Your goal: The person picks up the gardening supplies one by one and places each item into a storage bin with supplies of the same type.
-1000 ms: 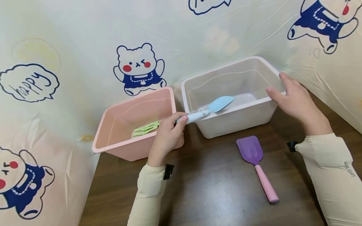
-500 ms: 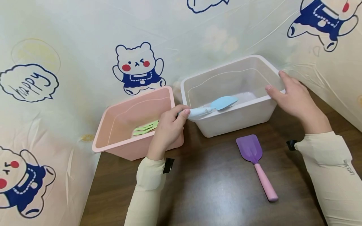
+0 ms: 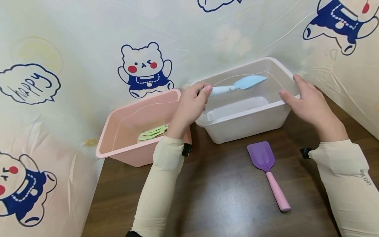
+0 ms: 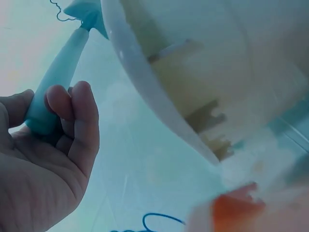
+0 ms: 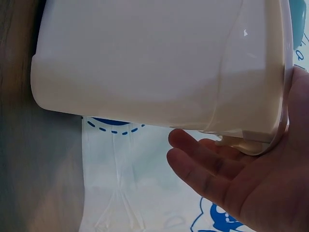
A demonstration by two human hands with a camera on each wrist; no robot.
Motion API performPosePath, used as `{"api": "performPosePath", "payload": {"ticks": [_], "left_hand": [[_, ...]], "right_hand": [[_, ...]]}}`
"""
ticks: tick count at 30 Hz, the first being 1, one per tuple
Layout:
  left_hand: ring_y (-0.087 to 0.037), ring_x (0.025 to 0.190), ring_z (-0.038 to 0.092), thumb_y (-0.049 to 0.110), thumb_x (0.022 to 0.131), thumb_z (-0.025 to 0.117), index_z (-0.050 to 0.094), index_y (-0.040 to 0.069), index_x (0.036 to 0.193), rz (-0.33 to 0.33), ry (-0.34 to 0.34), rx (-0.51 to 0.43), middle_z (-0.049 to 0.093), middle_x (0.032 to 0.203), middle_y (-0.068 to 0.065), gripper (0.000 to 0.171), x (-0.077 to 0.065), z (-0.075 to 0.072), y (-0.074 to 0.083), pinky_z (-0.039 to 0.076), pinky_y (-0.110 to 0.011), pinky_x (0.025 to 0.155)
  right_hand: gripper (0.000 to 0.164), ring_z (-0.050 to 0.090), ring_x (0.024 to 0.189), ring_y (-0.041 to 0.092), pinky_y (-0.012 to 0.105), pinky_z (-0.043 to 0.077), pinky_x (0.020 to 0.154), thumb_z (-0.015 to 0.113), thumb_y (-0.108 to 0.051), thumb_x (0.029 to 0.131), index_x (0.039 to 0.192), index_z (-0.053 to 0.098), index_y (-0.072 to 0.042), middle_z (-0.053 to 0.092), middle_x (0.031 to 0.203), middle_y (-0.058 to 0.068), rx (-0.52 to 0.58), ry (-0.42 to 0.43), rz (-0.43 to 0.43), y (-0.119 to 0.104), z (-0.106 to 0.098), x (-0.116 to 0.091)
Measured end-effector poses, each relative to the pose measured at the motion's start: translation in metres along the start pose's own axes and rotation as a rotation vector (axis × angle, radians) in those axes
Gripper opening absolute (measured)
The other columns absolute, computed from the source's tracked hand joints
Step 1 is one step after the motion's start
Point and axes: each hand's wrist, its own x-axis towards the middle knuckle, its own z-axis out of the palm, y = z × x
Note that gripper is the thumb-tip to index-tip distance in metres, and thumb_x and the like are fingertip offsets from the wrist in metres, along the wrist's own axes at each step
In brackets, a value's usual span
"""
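My left hand grips the pale handle of a light blue hand trowel, its blade pointing right over the inside of the white plastic bin. Thumb and fingers curl round the handle's end in the left wrist view, and the trowel's blade is partly behind the bin's rim. At the bin's right end, my right hand holds the rim, the thumb over the front edge. From the right wrist, the fingers show bent along the bin's outer wall.
Left of the white bin stands a pink bin with a light green slotted piece inside. A purple shovel with a pink handle lies on the dark wooden table. A printed cloth backs the table.
My left hand has lifted the trowel and carried it up and to the right, from the white bin's front rim to over its inside. The right hand stays at the rim.
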Motion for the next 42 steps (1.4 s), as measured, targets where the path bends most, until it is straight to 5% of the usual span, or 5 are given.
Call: {"api": "performPosePath", "payload": {"ticks": [11,18,25,36,42], "left_hand": [[-0.021,0.06,0.053,0.029,0.107,0.052,0.068,0.008,0.113,-0.066,0.033,-0.208,0.054,0.076,-0.011,0.027,0.061,0.005,0.021,0.046,-0.028,0.061],[-0.019,0.053,0.049,0.029,0.107,0.053,0.069,0.01,0.109,-0.093,0.045,-0.156,0.052,0.074,-0.007,0.025,0.093,0.011,0.023,0.04,-0.028,0.057],[-0.018,0.051,0.05,0.024,0.107,0.053,0.066,0.003,0.102,-0.111,0.009,-0.283,0.05,0.071,-0.009,0.026,0.108,0.02,0.004,0.051,-0.029,0.063],[-0.019,0.052,0.052,0.026,0.106,0.056,0.068,0.004,0.097,-0.115,0.059,-0.401,0.052,0.072,-0.01,0.027,0.127,0.032,0.007,0.054,-0.031,0.063],[-0.017,0.051,0.053,0.026,0.106,0.055,0.068,0.004,0.107,-0.155,0.052,-0.502,0.052,0.072,-0.01,0.026,0.135,0.03,-0.008,0.056,-0.032,0.065]], "right_hand": [[0.09,0.026,0.133,0.062,0.078,0.019,0.103,0.047,-0.054,0.103,0.161,-0.003,-0.008,0.016,0.155,0.04,-0.044,-0.038,-0.034,0.0,-0.002,0.003],[0.091,0.024,0.135,0.062,0.077,0.018,0.104,0.046,-0.056,0.102,0.161,-0.004,-0.008,0.014,0.156,0.04,-0.056,-0.059,-0.026,-0.001,0.002,0.002],[0.09,0.022,0.137,0.062,0.077,0.017,0.105,0.046,-0.055,0.103,0.161,-0.004,-0.008,0.012,0.158,0.038,-0.061,-0.053,-0.012,-0.001,0.001,0.001],[0.085,0.017,0.142,0.058,0.076,0.013,0.107,0.046,-0.049,0.104,0.162,-0.002,-0.01,0.009,0.161,0.034,-0.026,-0.029,-0.011,0.003,-0.001,-0.001],[0.083,0.019,0.141,0.059,0.076,0.014,0.106,0.046,-0.049,0.105,0.162,0.0,-0.01,0.012,0.161,0.034,-0.046,-0.02,-0.013,-0.001,0.002,0.002]]}}
